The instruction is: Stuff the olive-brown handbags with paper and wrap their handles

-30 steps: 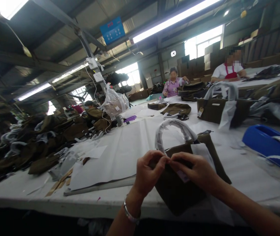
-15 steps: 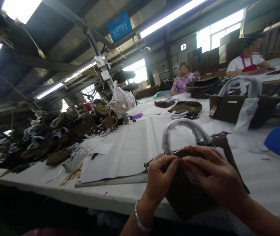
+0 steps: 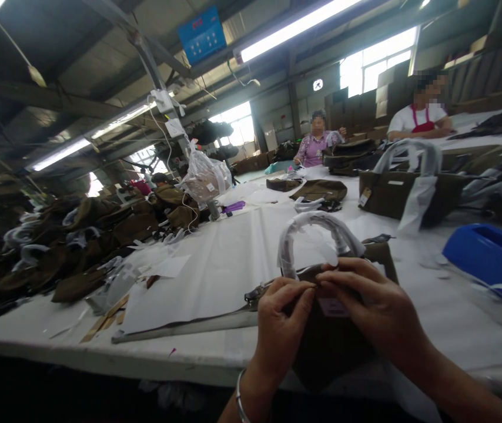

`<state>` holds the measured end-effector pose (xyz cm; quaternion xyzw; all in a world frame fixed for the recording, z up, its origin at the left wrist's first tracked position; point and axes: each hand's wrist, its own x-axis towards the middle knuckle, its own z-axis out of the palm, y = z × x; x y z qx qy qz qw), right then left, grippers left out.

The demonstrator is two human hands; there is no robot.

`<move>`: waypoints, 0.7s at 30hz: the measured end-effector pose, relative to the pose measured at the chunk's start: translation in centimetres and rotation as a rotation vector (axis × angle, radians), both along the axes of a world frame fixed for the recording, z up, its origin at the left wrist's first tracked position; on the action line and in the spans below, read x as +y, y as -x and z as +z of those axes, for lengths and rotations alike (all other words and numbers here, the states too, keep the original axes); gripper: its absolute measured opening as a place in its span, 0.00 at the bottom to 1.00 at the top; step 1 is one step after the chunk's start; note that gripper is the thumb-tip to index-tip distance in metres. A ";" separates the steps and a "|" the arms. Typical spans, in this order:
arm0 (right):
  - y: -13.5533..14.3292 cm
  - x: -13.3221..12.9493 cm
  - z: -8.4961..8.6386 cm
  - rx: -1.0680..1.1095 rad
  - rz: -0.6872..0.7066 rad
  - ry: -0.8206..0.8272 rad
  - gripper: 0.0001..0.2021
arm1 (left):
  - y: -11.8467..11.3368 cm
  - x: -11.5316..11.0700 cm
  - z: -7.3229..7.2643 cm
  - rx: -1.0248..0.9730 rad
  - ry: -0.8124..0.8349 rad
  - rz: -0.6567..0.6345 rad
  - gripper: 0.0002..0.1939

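Note:
A dark olive handbag (image 3: 334, 346) stands in front of me at the table's near edge. Its looped handle (image 3: 293, 244) is wrapped in pale translucent film. At the bag's top edge, my left hand (image 3: 284, 323) pinches between thumb and fingertips. Close beside it, my right hand (image 3: 378, 299) is also closed on that edge, fingertips nearly meeting the left ones. Whatever small part lies between the fingertips cannot be made out. Under the right fingers a pale label (image 3: 333, 306) shows on the bag's face.
A white-covered table (image 3: 216, 282) stretches away. Piled olive bags (image 3: 87, 252) lie left, another wrapped-handle bag (image 3: 403, 194) stands behind right, near a blue bin (image 3: 484, 258). A post (image 3: 167, 111) carries a plastic bag (image 3: 207, 173). Two people (image 3: 315, 147) work at the far side.
My view has turned slightly right, so the surroundings sit further left. Both hands keep their pinch on the bag's edge; the label under the right fingers shows more plainly.

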<state>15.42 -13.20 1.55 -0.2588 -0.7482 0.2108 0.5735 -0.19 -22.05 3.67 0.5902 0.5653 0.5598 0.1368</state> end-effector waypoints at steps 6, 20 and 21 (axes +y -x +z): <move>0.3 -0.6 0.2 -0.101 0.147 0.270 0.09 | -1.0 0.3 -0.8 -0.050 -0.013 -0.037 0.07; -0.4 -1.6 0.3 0.046 0.265 0.590 0.17 | -1.0 -0.3 -1.6 0.132 -0.073 0.020 0.07; -0.4 -1.7 0.4 0.100 0.339 0.680 0.17 | -1.0 -0.3 -1.6 0.121 -0.075 0.025 0.07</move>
